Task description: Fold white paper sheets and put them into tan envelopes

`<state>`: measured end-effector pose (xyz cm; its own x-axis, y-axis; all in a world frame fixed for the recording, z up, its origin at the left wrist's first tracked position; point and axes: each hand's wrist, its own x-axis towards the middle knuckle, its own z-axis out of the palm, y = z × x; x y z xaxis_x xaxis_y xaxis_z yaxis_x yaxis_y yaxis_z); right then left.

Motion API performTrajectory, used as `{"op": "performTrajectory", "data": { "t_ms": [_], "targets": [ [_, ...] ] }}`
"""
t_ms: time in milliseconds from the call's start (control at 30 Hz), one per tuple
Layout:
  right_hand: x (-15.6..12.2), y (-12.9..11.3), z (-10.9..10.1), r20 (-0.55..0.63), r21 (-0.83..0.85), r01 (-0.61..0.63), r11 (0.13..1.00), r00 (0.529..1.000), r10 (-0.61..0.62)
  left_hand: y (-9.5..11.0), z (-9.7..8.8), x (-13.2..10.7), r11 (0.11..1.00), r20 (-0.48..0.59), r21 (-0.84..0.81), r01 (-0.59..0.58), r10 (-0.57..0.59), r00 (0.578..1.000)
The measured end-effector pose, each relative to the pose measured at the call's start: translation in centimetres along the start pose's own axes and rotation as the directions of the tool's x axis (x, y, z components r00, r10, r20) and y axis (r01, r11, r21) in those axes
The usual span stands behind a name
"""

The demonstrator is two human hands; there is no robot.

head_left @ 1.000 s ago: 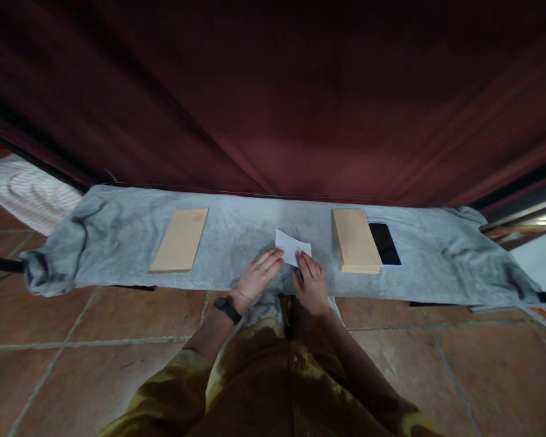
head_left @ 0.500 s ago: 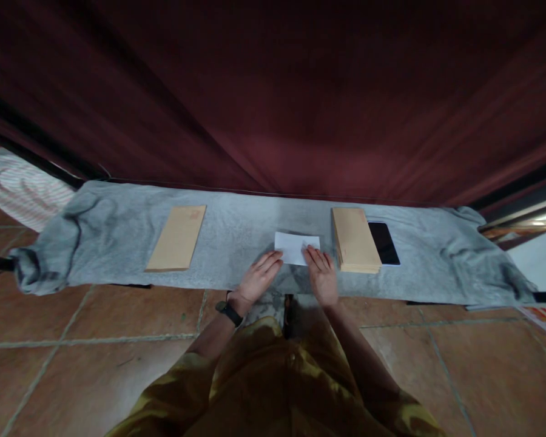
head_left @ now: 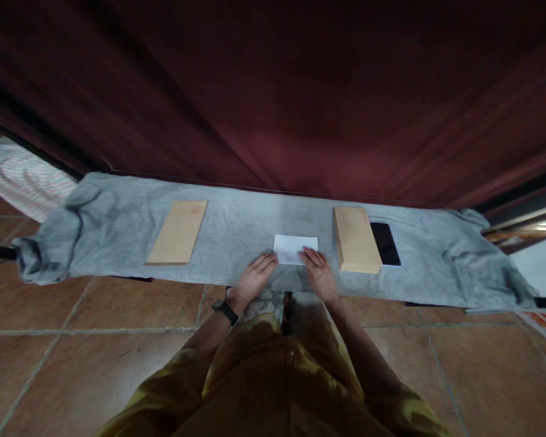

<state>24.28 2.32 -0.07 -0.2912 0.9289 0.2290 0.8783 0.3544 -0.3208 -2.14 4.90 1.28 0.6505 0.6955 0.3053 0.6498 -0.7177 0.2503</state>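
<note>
A small white folded paper [head_left: 295, 247] lies flat on the grey cloth [head_left: 241, 227] in front of me. My left hand [head_left: 252, 278], with a black watch on its wrist, rests flat with fingers stretched out and its fingertips at the paper's near left corner. My right hand [head_left: 320, 275] also lies flat and open, fingertips on the paper's near right edge. A single tan envelope [head_left: 178, 232] lies on the cloth to the left. A stack of tan envelopes [head_left: 355, 238] sits to the right.
A black phone [head_left: 384, 243] lies beside the envelope stack. A dark red curtain [head_left: 300, 97] hangs behind the cloth. Tiled brown floor [head_left: 73, 340] runs under me, and a striped fabric [head_left: 22, 182] lies at the far left.
The white paper turned from tilted to lying square and flat. Both hands spread apart along its near edge and flattened.
</note>
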Motion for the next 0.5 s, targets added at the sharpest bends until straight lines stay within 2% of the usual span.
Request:
{"op": "performTrajectory", "data": {
  "t_ms": [300, 500],
  "targets": [
    [-0.5, 0.2, -0.7, 0.02, -0.014, 0.014, 1.0, 1.0, -0.014, 0.1, 0.1, -0.5, 1.0, 0.067, 0.013, -0.018, 0.017, 0.998],
    [-1.6, -0.8, -0.9, -0.039, -0.017, -0.016, 1.0, 0.999, 0.016, 1.2, -0.8, 0.2, 0.994, 0.128, 0.108, -0.031, 0.017, 0.992]
  ]
}}
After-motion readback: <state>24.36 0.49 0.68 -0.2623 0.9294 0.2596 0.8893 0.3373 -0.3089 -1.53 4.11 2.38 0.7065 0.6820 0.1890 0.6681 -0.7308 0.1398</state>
